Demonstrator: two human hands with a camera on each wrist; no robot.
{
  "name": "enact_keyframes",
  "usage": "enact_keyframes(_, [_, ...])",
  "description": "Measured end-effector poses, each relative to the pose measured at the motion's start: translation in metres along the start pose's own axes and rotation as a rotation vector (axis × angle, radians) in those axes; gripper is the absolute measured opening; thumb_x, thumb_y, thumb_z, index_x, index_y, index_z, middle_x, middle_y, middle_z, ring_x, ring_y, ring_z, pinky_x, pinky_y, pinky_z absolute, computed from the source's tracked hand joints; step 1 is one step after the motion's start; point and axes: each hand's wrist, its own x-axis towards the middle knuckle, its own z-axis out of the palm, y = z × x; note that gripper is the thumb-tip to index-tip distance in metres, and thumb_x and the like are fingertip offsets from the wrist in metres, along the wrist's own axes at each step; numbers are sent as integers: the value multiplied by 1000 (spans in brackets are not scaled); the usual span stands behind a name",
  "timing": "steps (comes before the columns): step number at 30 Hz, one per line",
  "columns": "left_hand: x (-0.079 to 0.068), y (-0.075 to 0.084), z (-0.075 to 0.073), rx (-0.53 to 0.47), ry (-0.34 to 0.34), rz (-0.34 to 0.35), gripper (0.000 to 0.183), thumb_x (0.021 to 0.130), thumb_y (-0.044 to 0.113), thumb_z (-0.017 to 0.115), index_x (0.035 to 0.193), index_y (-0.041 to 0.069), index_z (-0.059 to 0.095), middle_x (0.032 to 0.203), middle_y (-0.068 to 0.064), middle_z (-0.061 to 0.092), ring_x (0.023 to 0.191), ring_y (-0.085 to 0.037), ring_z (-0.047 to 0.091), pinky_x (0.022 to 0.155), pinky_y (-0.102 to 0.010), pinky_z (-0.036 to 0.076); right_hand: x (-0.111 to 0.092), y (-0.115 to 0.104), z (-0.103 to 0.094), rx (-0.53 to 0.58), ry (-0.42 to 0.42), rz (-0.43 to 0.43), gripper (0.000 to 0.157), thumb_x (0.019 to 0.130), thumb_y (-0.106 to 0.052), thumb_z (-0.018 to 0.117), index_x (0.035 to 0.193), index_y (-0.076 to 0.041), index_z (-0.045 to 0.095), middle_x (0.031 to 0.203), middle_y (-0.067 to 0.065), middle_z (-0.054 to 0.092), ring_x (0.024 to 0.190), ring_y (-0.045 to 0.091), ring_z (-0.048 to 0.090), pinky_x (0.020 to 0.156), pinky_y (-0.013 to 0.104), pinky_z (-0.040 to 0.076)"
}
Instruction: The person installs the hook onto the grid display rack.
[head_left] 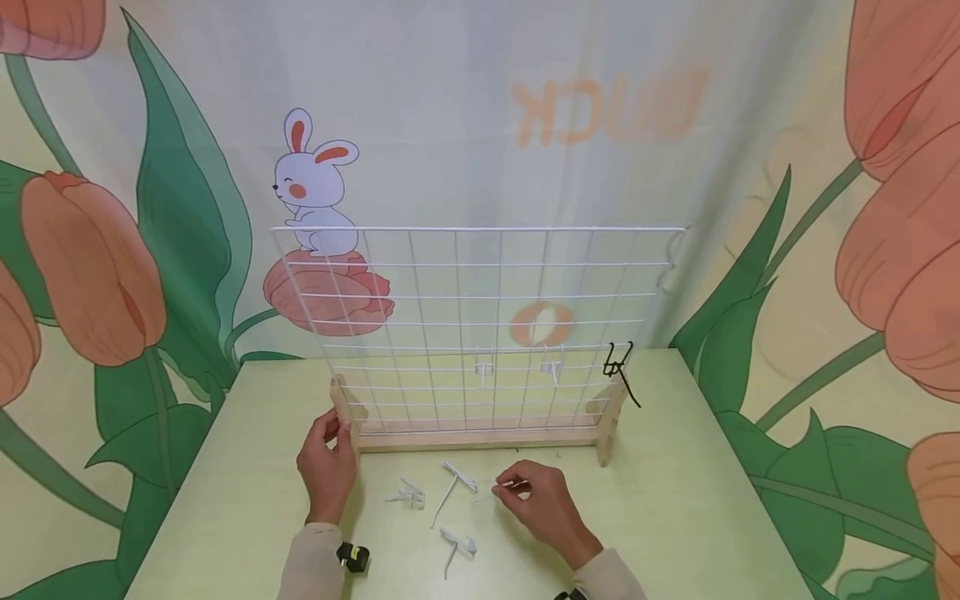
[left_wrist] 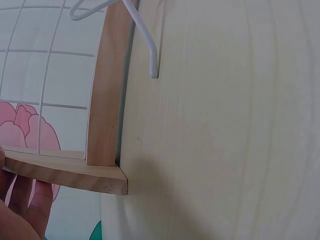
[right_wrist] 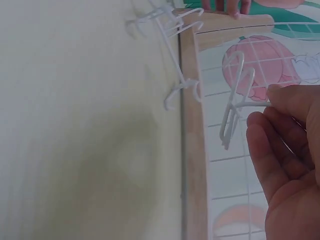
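A white wire grid panel (head_left: 480,228) stands upright in a wooden stand (head_left: 480,438). My left hand (head_left: 328,468) grips the stand's left end piece (left_wrist: 70,172), with fingers against its outer side. Between thumb and fingertips, my right hand (head_left: 542,502) pinches a white wire hook (right_wrist: 231,112) by its arm. The hook's two bent prongs point away from the fingers, in front of the grid's lower part. On the table before the stand lie three loose white hooks, one left (head_left: 409,497), one in the middle (head_left: 453,482) and one nearer (head_left: 457,543).
Two white hooks, a left one (head_left: 484,368) and a right one (head_left: 553,367), hang on the grid. A black hook (head_left: 615,367) hangs near its right edge. The pale table (head_left: 697,517) ends at a printed curtain (head_left: 450,125) behind the grid.
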Motion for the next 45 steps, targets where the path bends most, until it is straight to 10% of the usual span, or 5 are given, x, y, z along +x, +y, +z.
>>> enact_keyframes(3, [-1,0,-1,-2,-5,-8,32,104,16,68,135,8,67,116,-14,77,104,-28,73,77,-5,48,4,-8,-1,17,21,-37,14,87,-6,86,96,-13,77,90,-2,79,79,7,76,72,19,62])
enact_keyframes(10, [-1,3,-3,3,-11,-7,32,104,15,70,134,7,68,116,-14,77,104,-28,73,81,-28,62,14,-27,-5,25,109,-141,17,85,-2,87,94,-12,78,89,-2,80,78,5,76,69,19,61])
enact_keyframes(18, [1,4,-2,-6,-5,8,30,104,15,69,133,7,68,116,-15,77,104,-29,73,75,-1,44,32,-59,-13,62,150,-216,15,89,-3,84,97,-14,78,92,1,79,80,10,77,70,19,62])
enact_keyframes(27, [1,7,-3,-23,-17,-14,30,104,13,69,133,4,67,117,-17,76,106,-34,73,86,-53,63,54,-83,-15,92,209,-326,19,87,1,84,98,-13,78,91,5,78,77,13,77,69,23,63])
enact_keyframes(45, [2,7,-3,-60,-8,-46,30,103,19,70,133,11,69,117,-10,77,109,-27,74,85,-47,63,110,-133,0,61,373,-520,19,84,2,86,97,-10,78,90,5,78,79,15,76,73,21,63])
